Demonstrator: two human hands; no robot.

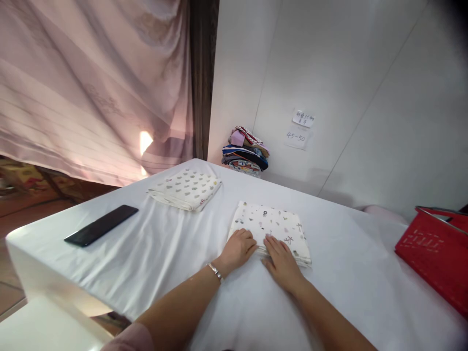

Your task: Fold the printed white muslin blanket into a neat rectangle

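Note:
A white cloth (270,222) with small printed motifs lies folded into a thick, layered rectangle on the white-covered table. My left hand (238,248), with a silver bracelet at the wrist, is at the near left corner of this cloth, its fingers curled over the edge. Beside it, my right hand (281,261) rests on the near edge with fingers stretched out over the top and the thumb lower down. Farther back and to the left lies a second folded white cloth (188,187) with a leaf-like print, apart from both hands.
A black phone-like slab (102,225) lies on the table (164,263) at left. A red basket (435,258) stands at the right edge. Behind the table rises a pile of folded fabrics (245,152). Two paper notes (299,138) hang on the wall; a pink curtain (109,87) hangs left.

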